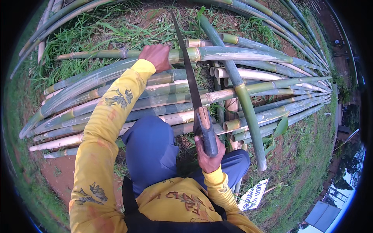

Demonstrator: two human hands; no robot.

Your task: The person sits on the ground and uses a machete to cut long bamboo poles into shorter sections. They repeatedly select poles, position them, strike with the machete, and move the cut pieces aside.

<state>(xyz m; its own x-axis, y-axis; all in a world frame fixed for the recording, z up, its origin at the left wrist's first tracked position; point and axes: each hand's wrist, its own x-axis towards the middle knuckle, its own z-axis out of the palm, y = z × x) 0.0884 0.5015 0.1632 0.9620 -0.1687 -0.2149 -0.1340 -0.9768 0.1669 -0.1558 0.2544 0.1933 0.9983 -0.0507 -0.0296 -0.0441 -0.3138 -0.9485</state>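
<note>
My right hand (211, 155) is wrapped round the dark, worn handle of a handsaw (189, 75). Its long blade points away from me and crosses the far bamboo pole (233, 53), near a pale ring on the stalk. Left of the blade, my left hand (156, 57) is closed over that same green pole. Whether the teeth have cut into it cannot be made out. Another bamboo pole (241, 89) lies slantwise over the others, just right of the saw.
Many cut bamboo poles (163, 101) lie side by side beneath and around the saw. My bent knee (149, 151) rests against them. More stalks (272, 19) curve along the far side. Grass (289, 155) surrounds the pile, and a white sign (253, 196) stands at the lower right.
</note>
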